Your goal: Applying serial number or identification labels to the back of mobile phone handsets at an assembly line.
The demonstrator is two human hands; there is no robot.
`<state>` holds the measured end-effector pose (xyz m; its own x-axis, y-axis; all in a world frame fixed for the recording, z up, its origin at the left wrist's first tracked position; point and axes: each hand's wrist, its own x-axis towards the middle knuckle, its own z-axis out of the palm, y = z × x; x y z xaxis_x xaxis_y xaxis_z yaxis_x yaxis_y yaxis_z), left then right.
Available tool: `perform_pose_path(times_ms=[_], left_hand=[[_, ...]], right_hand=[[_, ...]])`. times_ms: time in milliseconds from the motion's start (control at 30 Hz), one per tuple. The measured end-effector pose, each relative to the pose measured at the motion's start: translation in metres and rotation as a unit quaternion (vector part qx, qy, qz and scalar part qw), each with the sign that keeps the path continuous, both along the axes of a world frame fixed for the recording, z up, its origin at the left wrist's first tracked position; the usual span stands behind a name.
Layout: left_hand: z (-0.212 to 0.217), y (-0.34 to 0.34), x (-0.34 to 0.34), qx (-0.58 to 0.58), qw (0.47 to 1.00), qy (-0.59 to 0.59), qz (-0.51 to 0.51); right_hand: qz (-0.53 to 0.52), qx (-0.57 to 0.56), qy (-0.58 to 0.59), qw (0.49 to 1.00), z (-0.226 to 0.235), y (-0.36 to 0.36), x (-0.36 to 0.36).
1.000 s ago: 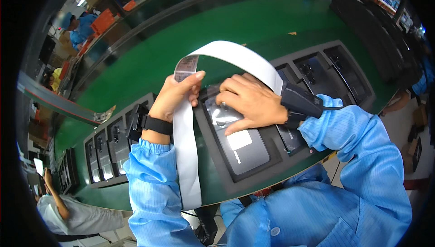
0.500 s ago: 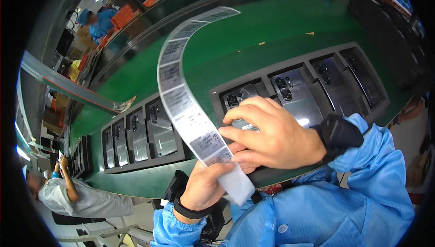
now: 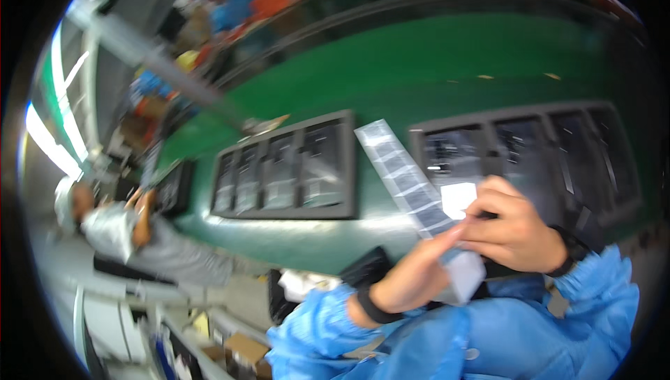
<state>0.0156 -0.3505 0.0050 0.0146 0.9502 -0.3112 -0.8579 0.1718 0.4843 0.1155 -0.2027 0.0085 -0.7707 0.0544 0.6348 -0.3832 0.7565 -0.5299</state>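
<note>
The left hand (image 3: 419,275) pinches the near end of a long white backing strip of translucent rectangular labels (image 3: 412,191), fingers closed on it, so the strip stands up off the lap and leans out over the near edge of the green tabletop (image 3: 433,66). The right hand (image 3: 513,230) has its fingers closed on a small white square label (image 3: 458,198) held right beside the strip, seemingly lifted clear of the backing. Dark grey trays of black phones (image 3: 286,167) line the near edge; the far half of the tabletop lies open. A seated person in grey (image 3: 132,233) is well apart, to the left.
</note>
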Motion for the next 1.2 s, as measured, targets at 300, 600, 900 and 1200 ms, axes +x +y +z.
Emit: perform_pose_path(times_ms=[300, 600, 900, 1200], left_hand=[[-0.007, 0.002, 0.012, 0.024, 0.992, -0.035, 0.122], [0.020, 0.015, 0.016, 0.032, 0.992, 0.045, 0.112], [0.055, 0.062, -0.021, 0.035, 0.891, 0.440, 0.109], [0.010, 0.102, 0.023, 0.154, 0.547, 0.788, -0.239]], right_hand=[[-0.053, 0.249, 0.099, 0.962, 0.011, -0.015, 0.006], [-0.135, 0.285, 0.135, 0.939, 0.013, -0.007, 0.022], [-0.083, -0.087, 0.202, 0.972, 0.037, 0.053, 0.058], [-0.182, -0.108, 0.142, 0.967, 0.042, 0.105, 0.111]])
